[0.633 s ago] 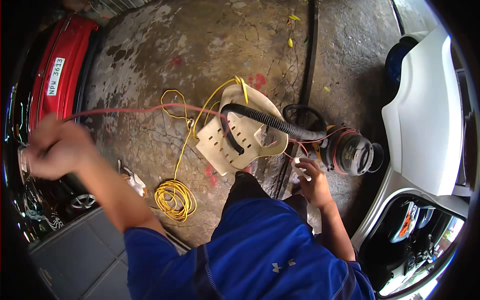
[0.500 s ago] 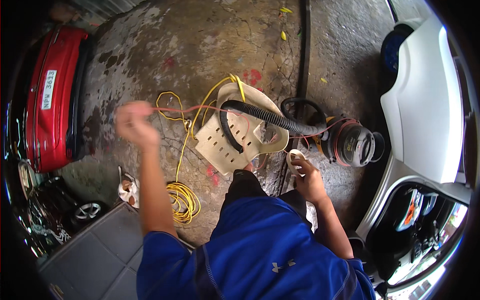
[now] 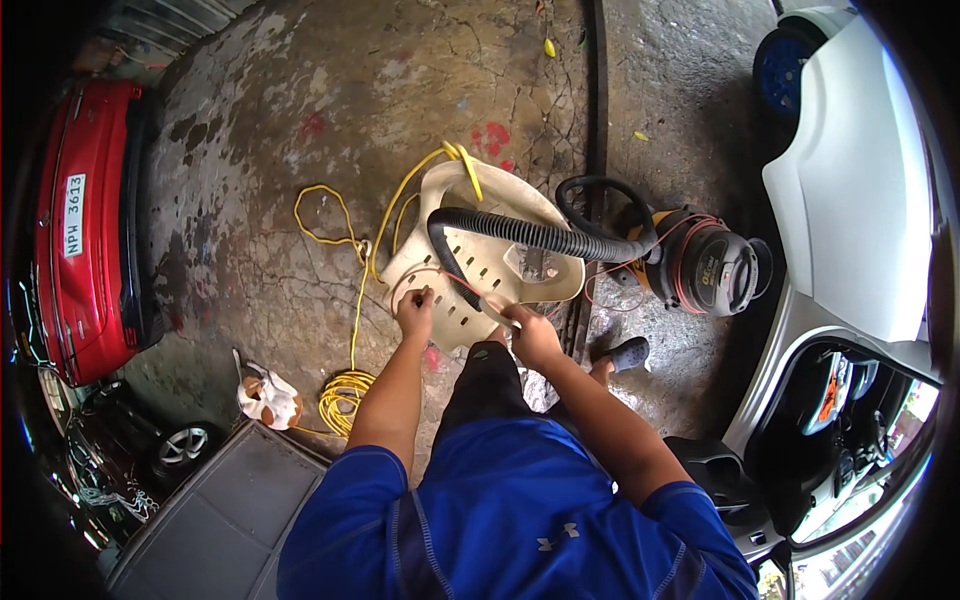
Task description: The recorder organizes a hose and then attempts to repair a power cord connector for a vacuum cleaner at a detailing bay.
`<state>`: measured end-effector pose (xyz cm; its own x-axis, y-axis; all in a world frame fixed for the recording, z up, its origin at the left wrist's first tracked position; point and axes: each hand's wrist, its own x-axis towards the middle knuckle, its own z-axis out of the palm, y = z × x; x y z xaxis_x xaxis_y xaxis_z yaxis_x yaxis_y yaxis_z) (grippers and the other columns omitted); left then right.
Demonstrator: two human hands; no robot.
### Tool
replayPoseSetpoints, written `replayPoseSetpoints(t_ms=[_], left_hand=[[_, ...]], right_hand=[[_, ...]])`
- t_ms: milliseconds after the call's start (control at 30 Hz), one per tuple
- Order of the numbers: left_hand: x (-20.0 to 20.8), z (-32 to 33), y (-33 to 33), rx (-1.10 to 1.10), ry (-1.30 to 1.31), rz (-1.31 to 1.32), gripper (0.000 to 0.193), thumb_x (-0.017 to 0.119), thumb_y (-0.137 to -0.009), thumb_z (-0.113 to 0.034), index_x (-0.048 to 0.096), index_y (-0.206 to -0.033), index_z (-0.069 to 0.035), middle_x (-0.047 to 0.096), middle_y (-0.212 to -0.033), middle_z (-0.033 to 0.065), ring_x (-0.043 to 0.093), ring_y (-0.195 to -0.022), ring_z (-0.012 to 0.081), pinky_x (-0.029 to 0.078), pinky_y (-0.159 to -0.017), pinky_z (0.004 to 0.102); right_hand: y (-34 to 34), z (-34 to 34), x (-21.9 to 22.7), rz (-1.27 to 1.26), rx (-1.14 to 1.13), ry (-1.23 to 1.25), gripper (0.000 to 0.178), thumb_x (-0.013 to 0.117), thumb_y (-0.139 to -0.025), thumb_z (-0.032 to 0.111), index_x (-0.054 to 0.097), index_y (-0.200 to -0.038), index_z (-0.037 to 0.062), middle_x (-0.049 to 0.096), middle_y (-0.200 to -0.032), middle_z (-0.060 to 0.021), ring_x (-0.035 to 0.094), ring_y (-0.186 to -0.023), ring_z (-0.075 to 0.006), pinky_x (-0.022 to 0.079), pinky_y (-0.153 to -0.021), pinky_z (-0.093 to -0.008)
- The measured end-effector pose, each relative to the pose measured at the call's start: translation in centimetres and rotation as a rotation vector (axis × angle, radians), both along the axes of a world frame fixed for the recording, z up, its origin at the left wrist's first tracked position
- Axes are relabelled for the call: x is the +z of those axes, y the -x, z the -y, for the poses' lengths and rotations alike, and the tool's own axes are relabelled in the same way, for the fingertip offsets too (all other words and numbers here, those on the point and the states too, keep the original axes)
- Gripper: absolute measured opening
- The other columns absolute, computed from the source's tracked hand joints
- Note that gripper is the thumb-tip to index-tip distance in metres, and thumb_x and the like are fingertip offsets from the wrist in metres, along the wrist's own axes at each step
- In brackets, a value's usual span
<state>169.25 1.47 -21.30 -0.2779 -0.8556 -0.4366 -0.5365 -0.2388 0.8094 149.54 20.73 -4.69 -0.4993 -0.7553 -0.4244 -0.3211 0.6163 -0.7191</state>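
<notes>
My left hand [image 3: 415, 312] is closed on a thin pinkish-red cord [image 3: 432, 269], which loops over the seat of a beige plastic chair [image 3: 405, 262]. In my right hand [image 3: 537, 340] is a cream ring that looks like a tape roll [image 3: 497, 308], partly hidden by the fingers. Both hands are above the chair's near edge, a short way apart. A black ribbed vacuum hose [image 3: 530, 234] lies across the chair, its end on the slotted seat. It leads to a black-and-yellow vacuum cleaner [image 3: 712, 268], around which more of the reddish cord is wound.
A yellow extension cord [image 3: 362, 290] drapes over the chair and runs to a coil [image 3: 345, 400]. Cars flank me: red [image 3: 95, 300] left, white [image 3: 850, 200] right. A grey box [image 3: 215, 510] stands lower left, beside a white-and-brown bundle [image 3: 268, 395]. A clog-shod foot [image 3: 628, 353] is at right.
My left hand has come in from far left to the chair, slackening the cord into a loop. My right hand has moved left with the ring, close to the left hand.
</notes>
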Motion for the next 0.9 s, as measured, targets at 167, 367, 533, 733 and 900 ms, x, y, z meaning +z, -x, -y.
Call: replayPoseSetpoints(t_ms=[167, 367, 533, 733, 900], left_hand=[[-1.4, -3.1, 1.9, -0.007, -0.125, -0.086, 0.022, 0.081, -0.084, -0.013, 0.068, -0.093, 0.001, 0.069, -0.082, 0.0054, 0.063, -0.075, 0.0134, 0.051, -0.073, 0.0287], [-5.1, -5.2, 0.5, -0.217, -0.251, 0.239, 0.044, 0.091, -0.075, -0.036, 0.067, -0.086, 0.0, 0.072, -0.086, 0.0098, 0.067, -0.077, 0.0178, 0.053, -0.073, 0.0332], [-6.0, -5.5, 8.1, 0.18, 0.033, 0.223, 0.063, 0.08, -0.084, -0.058, 0.063, -0.083, 0.002, 0.068, -0.08, 0.0129, 0.065, -0.076, 0.0234, 0.052, -0.075, 0.037], [-14.0, -3.7, 6.4, -0.136, -0.382, 0.165, 0.059, 0.08, -0.087, -0.053, 0.069, -0.109, 0.001, 0.074, -0.102, 0.0146, 0.071, -0.091, 0.0246, 0.055, -0.088, 0.0364], [-16.3, -4.9, 3.8, -0.266, -0.339, 0.244, 0.044, 0.08, -0.085, -0.04, 0.074, -0.106, -0.002, 0.077, -0.105, 0.0164, 0.073, -0.099, 0.0307, 0.056, -0.092, 0.0387]], right_hand=[[-0.1, 0.6, -4.2, 0.051, 0.373, -0.32, 0.031, 0.059, -0.091, 0.016, 0.065, -0.122, 0.0125, 0.071, -0.109, -0.0223, 0.068, -0.1, -0.0447, 0.053, -0.09, -0.0538], [-2.2, -10.9, -6.4, 0.144, 0.196, -0.491, 0.024, 0.06, -0.093, 0.024, 0.066, -0.111, 0.0084, 0.071, -0.1, -0.0247, 0.068, -0.098, -0.046, 0.053, -0.085, -0.0559], [-4.3, -26.3, -6.3, 0.152, -0.172, -0.64, 0.024, 0.066, -0.09, 0.021, 0.073, -0.107, 0.0066, 0.077, -0.1, -0.0159, 0.075, -0.095, -0.0312, 0.058, -0.086, -0.0411], [-5.9, -29.9, -3.8, 0.219, -0.273, -0.699, 0.03, 0.071, -0.089, 0.023, 0.074, -0.113, 0.0048, 0.078, -0.104, -0.0147, 0.075, -0.097, -0.028, 0.058, -0.089, -0.0386], [-8.1, -28.9, -3.0, 0.344, -0.426, -0.579, 0.031, 0.07, -0.094, 0.019, 0.071, -0.118, 0.0001, 0.077, -0.101, -0.0145, 0.075, -0.094, -0.0207, 0.059, -0.086, -0.0332]])
